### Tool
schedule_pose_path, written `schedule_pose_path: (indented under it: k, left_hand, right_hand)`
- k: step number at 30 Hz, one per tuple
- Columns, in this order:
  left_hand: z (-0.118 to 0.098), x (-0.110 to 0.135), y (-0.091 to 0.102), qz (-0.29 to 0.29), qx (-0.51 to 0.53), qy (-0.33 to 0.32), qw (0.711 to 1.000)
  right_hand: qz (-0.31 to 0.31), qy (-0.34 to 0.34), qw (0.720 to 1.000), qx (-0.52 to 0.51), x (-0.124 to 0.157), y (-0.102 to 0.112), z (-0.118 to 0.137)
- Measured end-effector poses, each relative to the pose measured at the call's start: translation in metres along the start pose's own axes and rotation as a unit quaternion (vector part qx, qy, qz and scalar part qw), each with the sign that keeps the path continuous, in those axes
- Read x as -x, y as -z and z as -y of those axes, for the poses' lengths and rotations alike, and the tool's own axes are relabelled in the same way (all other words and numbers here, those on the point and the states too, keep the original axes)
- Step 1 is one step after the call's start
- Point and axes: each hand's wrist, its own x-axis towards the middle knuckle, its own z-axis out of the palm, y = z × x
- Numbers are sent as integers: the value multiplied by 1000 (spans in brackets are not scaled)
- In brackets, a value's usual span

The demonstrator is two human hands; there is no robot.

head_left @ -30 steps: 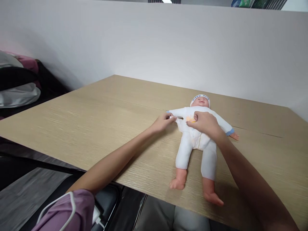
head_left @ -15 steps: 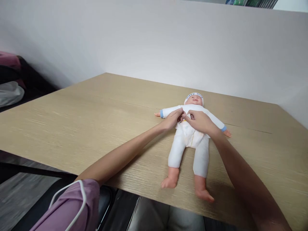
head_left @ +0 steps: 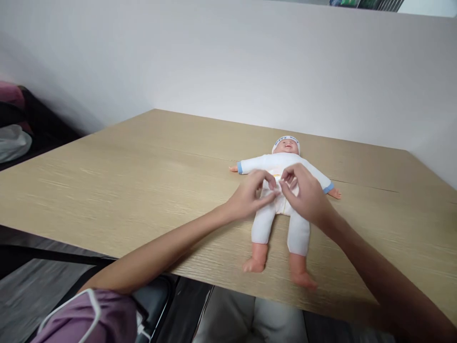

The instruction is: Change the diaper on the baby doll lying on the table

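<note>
A baby doll [head_left: 280,162] lies on its back on the table, its head toward the wall and its bare feet toward me. It has a white suit with blue cuffs, a white lettered headband, and a white diaper [head_left: 283,207] around its hips. Over the left side of the diaper is my left hand [head_left: 252,193], fingers curved and thumb apart, with nothing visible in it. My right hand [head_left: 307,190] hovers over the other side, fingers bent and loosely apart, also without a visible object. Together the hands hide much of the diaper's front.
The wooden table [head_left: 124,190] meets a pale wall [head_left: 214,62] at the back. At the far left lies a white plastic bag [head_left: 14,143] by dark and pink things. A black chair [head_left: 153,305] stands below the near edge.
Both hands have come back from the doll's waist toward me and lifted off the diaper. Their fingers have loosened. The doll stays in about the same place.
</note>
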Motion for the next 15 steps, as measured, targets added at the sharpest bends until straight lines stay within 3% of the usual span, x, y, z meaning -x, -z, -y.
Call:
schedule_pose_path:
  k: [3, 5, 10, 15]
  left_hand:
    - [-20, 23, 8, 174, -70, -41, 981]
    - [-20, 31, 9, 218, -119, -29, 968]
    - [-6, 21, -6, 187, -188, 31, 964]
    - [-2, 13, -24, 143, -214, 58, 965]
  right_hand:
    - [96, -30, 994, -41, 47, 9, 8]
    - [137, -58, 989, -26, 70, 12, 1]
    - [113, -96, 988, 45, 78, 10, -20]
    - [60, -83, 989, 103, 79, -1, -11]
